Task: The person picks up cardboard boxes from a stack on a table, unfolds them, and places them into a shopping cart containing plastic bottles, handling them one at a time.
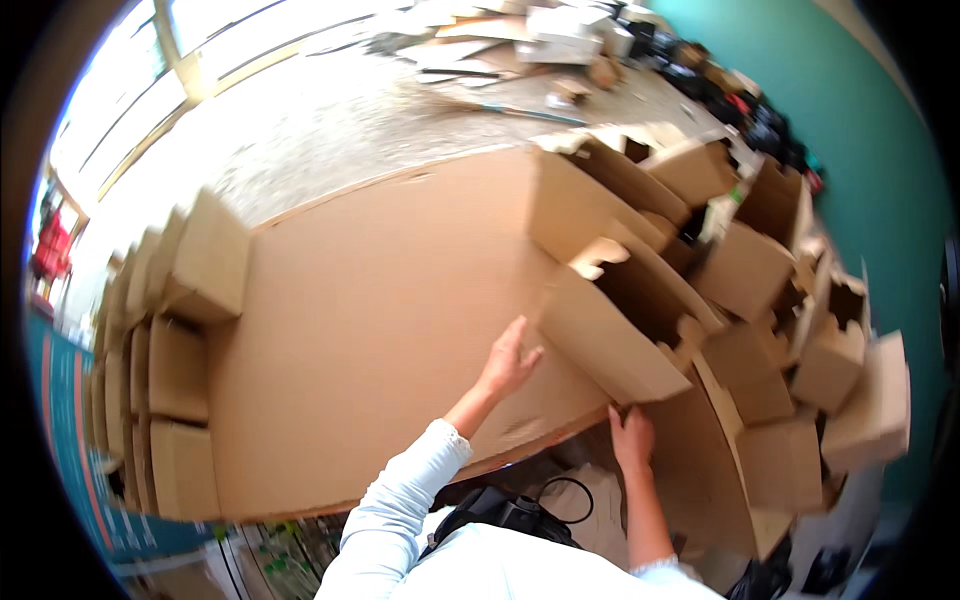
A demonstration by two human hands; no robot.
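Note:
An open brown cardboard box (610,335) lies tilted at the right end of a cardboard-covered table (380,300), with its mouth facing up and right. My left hand (508,362) is beside the box's left side over the tabletop, fingers stretched and thumb apart, holding nothing. At the box's near lower corner, by the table's front edge, my right hand (632,437) grips the cardboard with its fingertips. Part of those fingers is hidden by the box. Another open box (585,205) sits just behind, leaning against the pile.
Several open boxes (745,270) crowd the right side in a heap. Stacked closed boxes (210,255) line the table's left end. Beyond lie a broom (530,113), flattened cardboard (470,55) and black bags (765,130) along the green wall (860,130).

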